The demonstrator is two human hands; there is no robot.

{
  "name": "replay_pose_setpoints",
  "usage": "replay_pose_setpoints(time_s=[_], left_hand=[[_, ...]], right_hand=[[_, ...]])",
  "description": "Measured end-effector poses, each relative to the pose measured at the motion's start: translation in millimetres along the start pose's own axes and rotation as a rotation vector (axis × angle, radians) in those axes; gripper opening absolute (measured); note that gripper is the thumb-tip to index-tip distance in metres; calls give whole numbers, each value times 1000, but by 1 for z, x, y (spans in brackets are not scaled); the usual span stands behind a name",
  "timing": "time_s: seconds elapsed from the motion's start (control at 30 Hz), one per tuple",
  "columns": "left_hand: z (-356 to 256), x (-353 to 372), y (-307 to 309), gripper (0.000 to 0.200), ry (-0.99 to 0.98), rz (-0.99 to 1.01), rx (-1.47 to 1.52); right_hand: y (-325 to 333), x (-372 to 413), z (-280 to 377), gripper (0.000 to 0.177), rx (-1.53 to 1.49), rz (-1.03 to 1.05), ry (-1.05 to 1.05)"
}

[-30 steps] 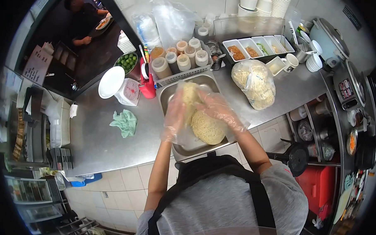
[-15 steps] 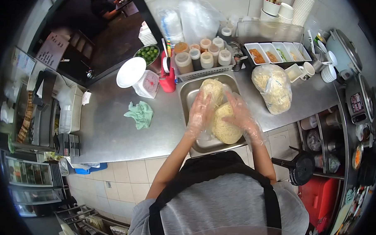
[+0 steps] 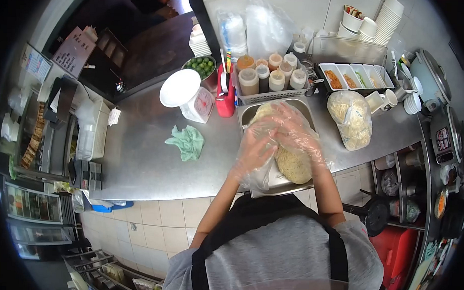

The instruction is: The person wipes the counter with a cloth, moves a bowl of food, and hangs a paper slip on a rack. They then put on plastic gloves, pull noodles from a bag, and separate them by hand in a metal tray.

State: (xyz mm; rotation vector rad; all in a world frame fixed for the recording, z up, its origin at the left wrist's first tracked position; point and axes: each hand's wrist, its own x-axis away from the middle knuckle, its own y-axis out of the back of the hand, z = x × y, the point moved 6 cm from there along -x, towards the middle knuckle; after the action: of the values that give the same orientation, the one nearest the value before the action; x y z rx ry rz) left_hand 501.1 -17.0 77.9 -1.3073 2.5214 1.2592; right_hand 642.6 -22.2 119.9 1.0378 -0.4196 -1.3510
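Observation:
Two pale yellow bundles of thin noodles lie in a steel tray (image 3: 313,117); the nearer bundle (image 3: 295,165) shows clearly, while the farther bundle (image 3: 264,112) is partly covered by my hands. Loose clear plastic gloves cover both hands. My right hand (image 3: 296,132) reaches over the farther noodles, its fingers extended toward the upper left. On the tray's left side is my left hand (image 3: 258,147), fingers apart and close to the right one. Glove plastic hides some of the fingertips and their exact contact with the noodles.
A knotted bag of noodles (image 3: 350,121) sits right of the tray. Squeeze bottles fill a grey basket (image 3: 269,96) behind it. Leftward are a kitchen scale (image 3: 197,105), a red container (image 3: 225,101) and a green cloth (image 3: 186,142). Topping trays (image 3: 354,76) stand at the back right.
My hands have come closer together, the right one moving leftward over the farther noodles. The head view has shifted, so the counter appears farther right.

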Motion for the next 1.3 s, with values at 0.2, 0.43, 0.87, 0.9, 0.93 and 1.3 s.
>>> replay_pose_setpoints(time_s=[0.2,0.43,0.87,0.9,0.93,1.3], left_hand=[[-37,29,60,43,-31,68,337],[205,48,151,59,509,-766,-38],[265,50,173,97,455,-409,-89],[250,52,172,97,351,-454,-207],[227,53,172,97,243,-494,-324],[-50,106,90,35,125,59,437]], right_hand=[[15,11,-22,24,-301,-223,-21],[56,46,-15,19,-480,-398,-228],[59,69,-12,19,-361,-407,-196],[57,70,-13,19,-354,-400,-190],[57,71,-12,19,-336,-391,-185],[36,50,-13,25,-180,-347,-244]])
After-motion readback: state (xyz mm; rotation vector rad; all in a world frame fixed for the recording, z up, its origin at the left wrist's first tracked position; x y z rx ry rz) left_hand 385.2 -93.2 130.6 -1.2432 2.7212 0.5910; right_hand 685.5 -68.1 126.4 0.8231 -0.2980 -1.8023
